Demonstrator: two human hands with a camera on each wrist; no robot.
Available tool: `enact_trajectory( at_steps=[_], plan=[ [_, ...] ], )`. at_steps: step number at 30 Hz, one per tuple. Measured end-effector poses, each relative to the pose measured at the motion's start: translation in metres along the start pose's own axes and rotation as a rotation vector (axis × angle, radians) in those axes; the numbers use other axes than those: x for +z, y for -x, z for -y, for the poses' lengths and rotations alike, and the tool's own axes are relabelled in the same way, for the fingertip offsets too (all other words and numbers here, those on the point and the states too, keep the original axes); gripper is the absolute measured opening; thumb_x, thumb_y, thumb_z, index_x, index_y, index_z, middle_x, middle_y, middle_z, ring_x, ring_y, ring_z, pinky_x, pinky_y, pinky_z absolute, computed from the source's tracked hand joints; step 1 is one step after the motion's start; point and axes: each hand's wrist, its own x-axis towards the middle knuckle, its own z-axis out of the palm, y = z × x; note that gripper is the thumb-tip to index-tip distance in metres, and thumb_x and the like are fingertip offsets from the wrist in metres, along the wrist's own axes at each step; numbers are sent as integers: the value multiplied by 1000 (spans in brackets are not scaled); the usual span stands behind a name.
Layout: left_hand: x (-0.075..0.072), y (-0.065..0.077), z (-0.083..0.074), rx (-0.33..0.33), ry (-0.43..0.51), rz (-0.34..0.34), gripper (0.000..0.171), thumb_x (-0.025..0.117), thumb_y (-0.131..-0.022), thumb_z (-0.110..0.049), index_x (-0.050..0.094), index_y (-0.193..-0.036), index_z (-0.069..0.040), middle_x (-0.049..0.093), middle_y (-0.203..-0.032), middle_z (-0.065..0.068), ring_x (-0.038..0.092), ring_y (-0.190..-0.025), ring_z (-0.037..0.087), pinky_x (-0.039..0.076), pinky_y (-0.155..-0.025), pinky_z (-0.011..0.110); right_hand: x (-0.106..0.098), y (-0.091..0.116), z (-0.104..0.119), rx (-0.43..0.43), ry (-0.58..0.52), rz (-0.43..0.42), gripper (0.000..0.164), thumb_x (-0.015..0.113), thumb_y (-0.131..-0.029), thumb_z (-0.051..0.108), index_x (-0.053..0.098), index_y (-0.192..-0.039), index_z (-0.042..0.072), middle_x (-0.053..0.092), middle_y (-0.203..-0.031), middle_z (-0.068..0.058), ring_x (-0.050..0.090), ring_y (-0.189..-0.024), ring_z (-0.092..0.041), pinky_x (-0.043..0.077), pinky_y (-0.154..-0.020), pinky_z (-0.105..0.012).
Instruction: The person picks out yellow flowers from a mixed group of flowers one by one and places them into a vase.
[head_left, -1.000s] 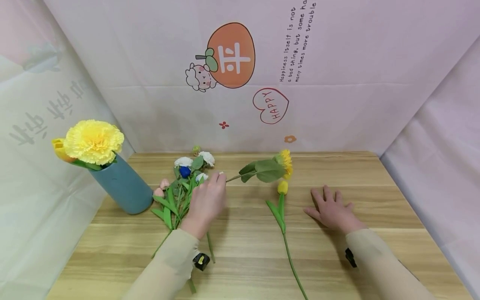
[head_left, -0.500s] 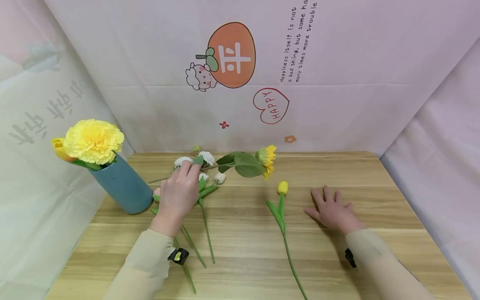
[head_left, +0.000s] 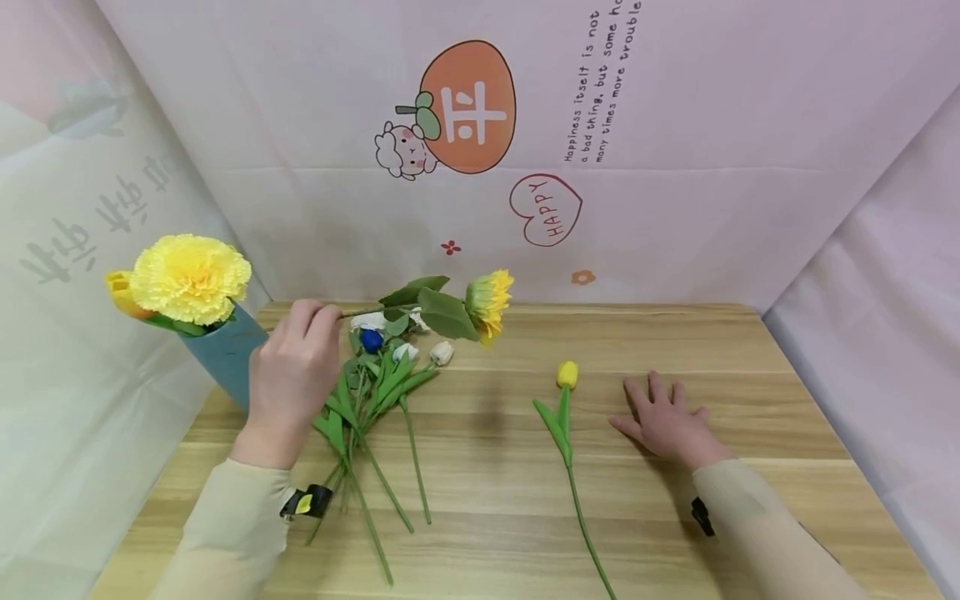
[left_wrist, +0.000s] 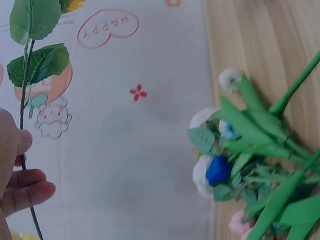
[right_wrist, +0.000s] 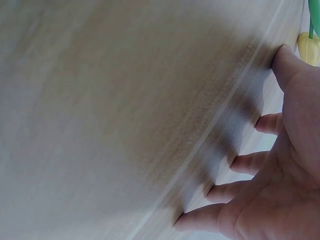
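My left hand (head_left: 295,379) pinches the stem of a yellow flower with broad green leaves, a sunflower by its look (head_left: 489,305). The flower is held sideways above the table, its head to the right. In the left wrist view its dark stem (left_wrist: 22,107) runs between thumb and fingers. Just behind that hand leans a blue vase (head_left: 225,358), partly hidden, holding a big yellow carnation (head_left: 193,279) and an orange-yellow tulip (head_left: 126,294). My right hand (head_left: 667,421) rests on the table with spread fingers, fingertips touching the wood in the right wrist view.
A yellow tulip (head_left: 567,375) lies between the hands. Several artificial flowers lie in a loose pile right of the left hand, with a blue bud (head_left: 371,340), a white tulip (head_left: 442,353) and crossing green stems. A printed cloth (head_left: 675,208) stands behind the wooden table (head_left: 495,500).
My left hand has carried the yellow flower leftward and up, from over the pile to in front of the vase. My right hand has stayed in place.
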Motion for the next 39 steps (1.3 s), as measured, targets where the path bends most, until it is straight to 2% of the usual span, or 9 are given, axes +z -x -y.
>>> enact_trajectory(
  at_steps=[8, 13, 17, 23, 27, 32, 39],
  plan=[
    [-8, -4, 18, -35, -3, -28, 5, 63, -92, -3, 64, -95, 0, 59, -88, 16, 57, -59, 32, 47, -36, 49, -1, 0, 0, -1, 1, -6, 75, 40, -97, 61, 23, -149, 10, 16, -149, -36, 13, -128, -64, 25, -81, -87],
    [-8, -1, 29, -78, 1, -53, 6, 63, -92, -3, 64, -95, 1, 59, -89, 19, 58, -62, 33, 50, -45, 50, -2, 1, 1, -3, 7, -15, 75, 41, -96, 61, 24, -148, 10, 17, -149, -36, 14, -128, -64, 26, -80, -87],
    [-9, 0, 37, -122, 15, -73, 7, 62, -93, -4, 64, -94, 2, 62, -83, 19, 57, -60, 35, 48, -44, 51, -2, 1, 2, -8, 15, -19, 74, 42, -97, 60, 24, -148, 10, 18, -149, -35, 15, -128, -64, 26, -80, -86],
    [-10, 0, 50, -177, 13, -141, 10, 59, -95, -7, 63, -94, 2, 62, -70, 22, 51, -50, 38, 41, -43, 52, -2, 0, 2, -5, 24, -14, 76, 40, -96, 61, 23, -149, 10, 17, -149, -35, 14, -129, -64, 26, -81, -86],
    [-11, 1, 56, -210, -1, -186, 10, 58, -95, -7, 62, -94, 2, 63, -74, 22, 53, -57, 41, 41, -47, 55, -4, 0, 3, -4, 27, -11, 76, 40, -97, 61, 22, -150, 9, 17, -150, -35, 14, -129, -64, 25, -82, -86],
    [-13, 0, 54, -234, -5, -261, 12, 59, -94, -7, 64, -92, 3, 63, -77, 22, 53, -61, 43, 41, -48, 56, -3, 0, 4, 1, 24, -5, 76, 39, -97, 62, 21, -150, 10, 16, -150, -35, 13, -129, -63, 24, -83, -86],
    [-17, -9, 40, -181, -4, -378, 11, 61, -90, -5, 66, -86, 4, 56, -62, 20, 49, -49, 38, 35, -37, 56, 0, 0, -1, 5, 22, 9, 77, 38, -97, 62, 20, -150, 10, 14, -150, -36, 12, -129, -64, 23, -83, -87]
  ],
)
